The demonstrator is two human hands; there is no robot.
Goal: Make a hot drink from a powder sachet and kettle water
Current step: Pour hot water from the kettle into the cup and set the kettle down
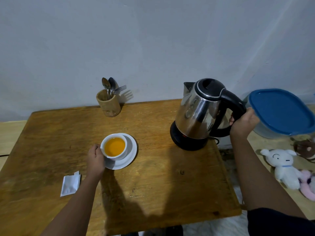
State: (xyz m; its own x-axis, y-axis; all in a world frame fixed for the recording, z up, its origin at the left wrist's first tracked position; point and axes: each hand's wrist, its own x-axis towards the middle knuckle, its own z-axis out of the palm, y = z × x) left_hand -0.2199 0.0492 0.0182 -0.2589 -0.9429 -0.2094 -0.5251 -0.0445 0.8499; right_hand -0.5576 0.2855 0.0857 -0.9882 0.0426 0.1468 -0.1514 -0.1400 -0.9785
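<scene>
A white cup point(123, 152) holding orange liquid stands on a white saucer point(132, 154) near the middle of the wooden table point(153, 184). My left hand point(95, 159) grips the cup's left side. At the table's right rear, a steel kettle point(197, 113) with a black lid sits on its black base point(187, 142), tilted slightly. My right hand point(243, 122) is wrapped around its black handle. A torn white sachet point(70, 183) lies flat on the table to the left of my left arm.
A wooden holder point(109, 103) with spoons and a fork stands at the back edge against the wall. To the right of the table are a container with a blue lid point(281, 111) and soft toys point(284, 167) on a lower surface.
</scene>
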